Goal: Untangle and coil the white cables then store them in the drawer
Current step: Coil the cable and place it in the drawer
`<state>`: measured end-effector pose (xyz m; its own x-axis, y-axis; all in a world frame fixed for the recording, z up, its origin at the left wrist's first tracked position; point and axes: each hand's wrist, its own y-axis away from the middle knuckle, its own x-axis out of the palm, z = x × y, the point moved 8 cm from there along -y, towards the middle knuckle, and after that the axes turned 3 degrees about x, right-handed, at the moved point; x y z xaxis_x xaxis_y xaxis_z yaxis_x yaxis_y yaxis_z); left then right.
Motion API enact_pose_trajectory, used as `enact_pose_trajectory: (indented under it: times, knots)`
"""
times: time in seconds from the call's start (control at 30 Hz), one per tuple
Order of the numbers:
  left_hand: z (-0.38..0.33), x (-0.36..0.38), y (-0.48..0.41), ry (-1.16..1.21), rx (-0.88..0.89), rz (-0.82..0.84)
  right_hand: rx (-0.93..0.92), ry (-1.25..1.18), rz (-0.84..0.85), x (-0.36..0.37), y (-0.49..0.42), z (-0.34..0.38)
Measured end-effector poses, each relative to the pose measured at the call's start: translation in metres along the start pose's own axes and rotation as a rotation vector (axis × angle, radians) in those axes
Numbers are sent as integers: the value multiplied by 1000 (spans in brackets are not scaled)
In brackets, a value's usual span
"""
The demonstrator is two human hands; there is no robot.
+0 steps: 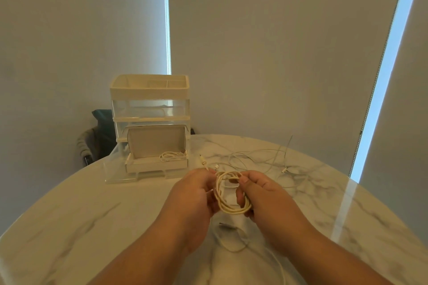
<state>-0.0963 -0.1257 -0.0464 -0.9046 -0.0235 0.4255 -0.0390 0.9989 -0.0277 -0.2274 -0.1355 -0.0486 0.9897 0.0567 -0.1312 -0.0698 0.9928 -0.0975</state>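
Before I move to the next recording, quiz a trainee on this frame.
1. True or false: the open bottom drawer of the clear plastic organiser already holds a coiled white cable.
2. The cream-white cable coil is held by: A the left hand alone; B the right hand alone; C both.
3. Loose white cables lie on the marble table to the organiser's ___.
Key: 1 true; 2 C; 3 right.

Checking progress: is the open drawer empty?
No, one coiled cable already lies inside the open drawer, towards its right end.
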Motion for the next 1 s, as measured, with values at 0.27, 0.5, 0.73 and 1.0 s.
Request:
enact_pose_trajectory:
  times: [0.27, 0.5, 0.73, 1.0]
  knots:
    - [0, 6, 6, -86, 84, -19, -71, 68, 45, 4, 4, 6]
    - [-15, -10, -1, -529, 279, -104, -137, 295, 122, 12, 4, 8]
    - [-19, -10, 0, -571, 287, -81, -74, 144, 87, 3, 2, 5]
    - [8, -9, -7, -137, -63, 31, 46, -145, 37, -9, -9, -7]
